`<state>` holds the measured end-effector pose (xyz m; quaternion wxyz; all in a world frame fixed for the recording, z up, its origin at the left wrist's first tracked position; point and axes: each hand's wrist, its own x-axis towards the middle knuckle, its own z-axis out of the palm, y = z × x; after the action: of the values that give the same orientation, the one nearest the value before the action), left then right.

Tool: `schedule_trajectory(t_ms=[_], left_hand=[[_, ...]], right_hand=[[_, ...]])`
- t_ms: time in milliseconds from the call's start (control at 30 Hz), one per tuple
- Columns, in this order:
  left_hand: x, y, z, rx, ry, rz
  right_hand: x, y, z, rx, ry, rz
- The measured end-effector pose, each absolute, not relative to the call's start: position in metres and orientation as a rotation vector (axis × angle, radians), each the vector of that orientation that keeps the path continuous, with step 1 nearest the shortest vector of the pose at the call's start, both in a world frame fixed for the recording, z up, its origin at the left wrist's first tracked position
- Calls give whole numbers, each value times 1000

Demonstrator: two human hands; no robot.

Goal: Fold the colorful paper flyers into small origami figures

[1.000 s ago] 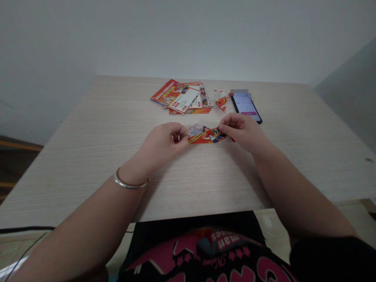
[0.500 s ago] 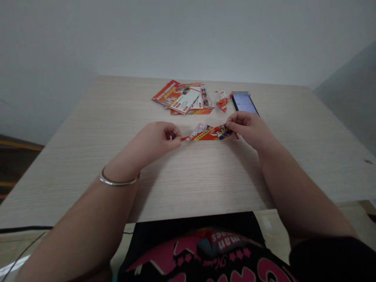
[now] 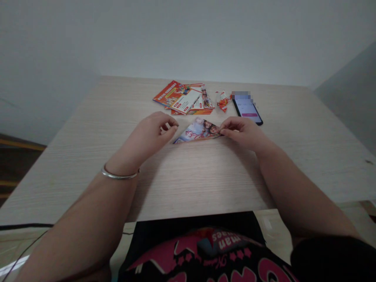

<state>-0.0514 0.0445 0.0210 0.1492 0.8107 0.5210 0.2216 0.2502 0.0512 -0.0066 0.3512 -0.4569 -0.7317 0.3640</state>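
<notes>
A folded colourful paper flyer (image 3: 197, 131) lies on the light wooden table (image 3: 188, 172), showing a pale printed face. My right hand (image 3: 241, 131) pinches its right corner between thumb and fingers. My left hand (image 3: 152, 132) rests just left of the paper with fingers loosely curled, its fingertips beside the left tip; I cannot tell whether they touch it. A silver bangle (image 3: 119, 175) is on my left wrist.
A pile of red and orange flyers (image 3: 183, 101) lies at the table's far middle. A small folded paper piece (image 3: 222, 100) sits right of it. A phone (image 3: 247, 109) with a lit screen lies beyond my right hand. A black cable (image 3: 26, 226) runs along the near left edge.
The paper went from a narrow red strip stretched between both hands to a wider shape with its pale face up. My left hand let go of its end and its fingers loosened.
</notes>
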Motion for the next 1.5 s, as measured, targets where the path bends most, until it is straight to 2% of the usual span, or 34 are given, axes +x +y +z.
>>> schedule_trajectory(t_ms=[133, 267, 433, 700, 933, 1133, 1500], left_hand=[[-47, 48, 5, 2624, 1076, 590], [-46, 51, -7, 2791, 946, 431], [-42, 41, -5, 2774, 1035, 239], [-31, 28, 2, 2832, 1028, 203], [-29, 30, -1, 2860, 855, 263], [-28, 30, -1, 2894, 939, 177], [-27, 23, 6, 2863, 1234, 35]], right_hand=[[247, 50, -9, -1039, -2121, 836], [252, 57, -13, -986, -2357, 611], [254, 61, -17, -1135, -2526, 306], [239, 54, -18, -1179, -2675, 93], [233, 53, -25, -1247, -2638, 153], [229, 50, -21, -1171, -2551, 234], [228, 46, -28, -1307, -2685, 2]])
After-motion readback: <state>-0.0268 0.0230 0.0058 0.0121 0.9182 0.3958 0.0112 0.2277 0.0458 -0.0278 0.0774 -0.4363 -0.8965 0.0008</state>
